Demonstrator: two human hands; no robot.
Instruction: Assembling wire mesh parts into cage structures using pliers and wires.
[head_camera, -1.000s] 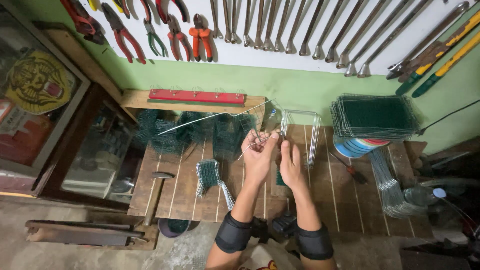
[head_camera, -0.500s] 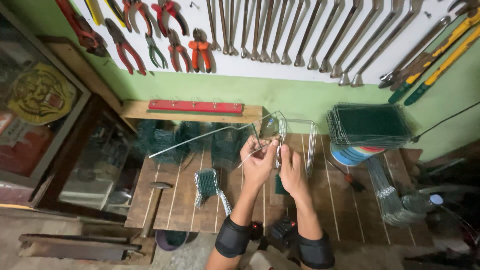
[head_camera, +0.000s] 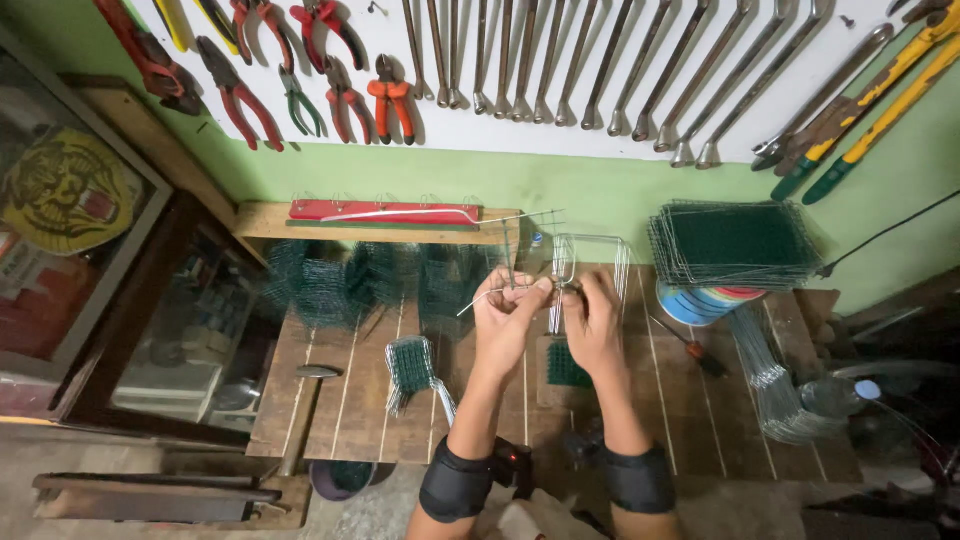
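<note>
My left hand (head_camera: 507, 320) and my right hand (head_camera: 593, 320) are raised close together over a slatted wooden bench (head_camera: 330, 400). Between their fingertips they pinch a small bent wire frame (head_camera: 562, 262) with a green mesh piece; a thin wire end (head_camera: 480, 298) sticks out to the left of my left hand. A green mesh square (head_camera: 566, 368) lies on the bench just below my hands. Both forearms wear black bands near the elbow.
Green wire mesh cages (head_camera: 370, 280) stand at the back of the bench. A small mesh bundle (head_camera: 412, 366) and a hammer (head_camera: 305, 400) lie at left. A stack of green mesh panels (head_camera: 735, 245) and bent wires (head_camera: 770, 380) sit at right. Pliers (head_camera: 390, 95) and wrenches (head_camera: 600, 70) hang on the wall.
The long straight wire that stuck out far to the left has been drawn in; only a short end shows now. The view has shifted slightly lower, hands staying together.
</note>
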